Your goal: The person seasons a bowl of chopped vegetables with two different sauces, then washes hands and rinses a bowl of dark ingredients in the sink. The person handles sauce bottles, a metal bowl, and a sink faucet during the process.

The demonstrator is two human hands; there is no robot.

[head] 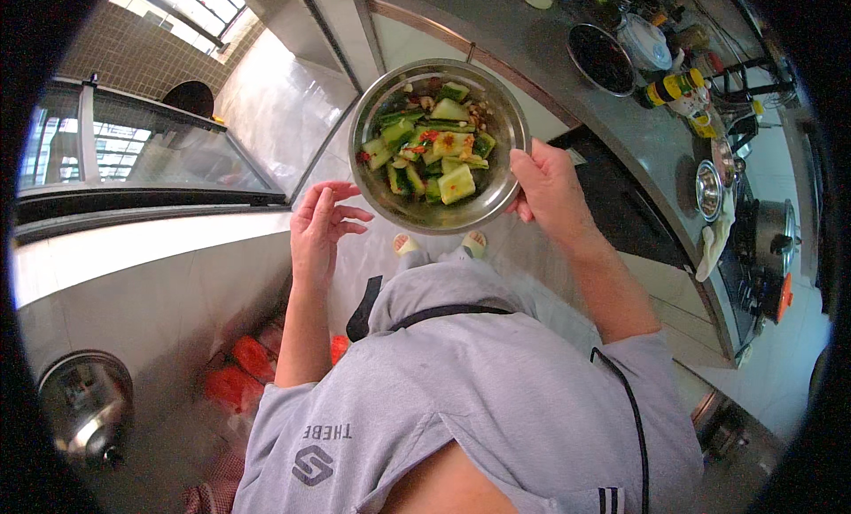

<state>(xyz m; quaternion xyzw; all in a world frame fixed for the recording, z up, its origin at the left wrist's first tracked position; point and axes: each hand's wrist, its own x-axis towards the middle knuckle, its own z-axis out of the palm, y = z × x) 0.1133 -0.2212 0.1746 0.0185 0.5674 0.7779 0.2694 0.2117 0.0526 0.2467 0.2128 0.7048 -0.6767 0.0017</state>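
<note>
A round stainless steel bowl [488,211] is held up in front of me above the floor. My right hand [548,185] grips its rim at the right, thumb on top and fingers underneath. Inside lie cut cucumber pieces [455,182] dressed with red chilli bits and what looks like chopped garlic. My left hand [326,215] hangs just off the bowl's lower left side, fingers apart and slightly curled, holding nothing. The bowl's underside is hidden.
At right runs a dark counter [525,39] with a black-looking pan [602,60], bottles [671,87], a small metal bowl [709,189], a white cloth [717,241] and a lidded pot [774,235] on the stove. A glass sliding door [179,155] stands left. Red bags [233,384] lie low at left.
</note>
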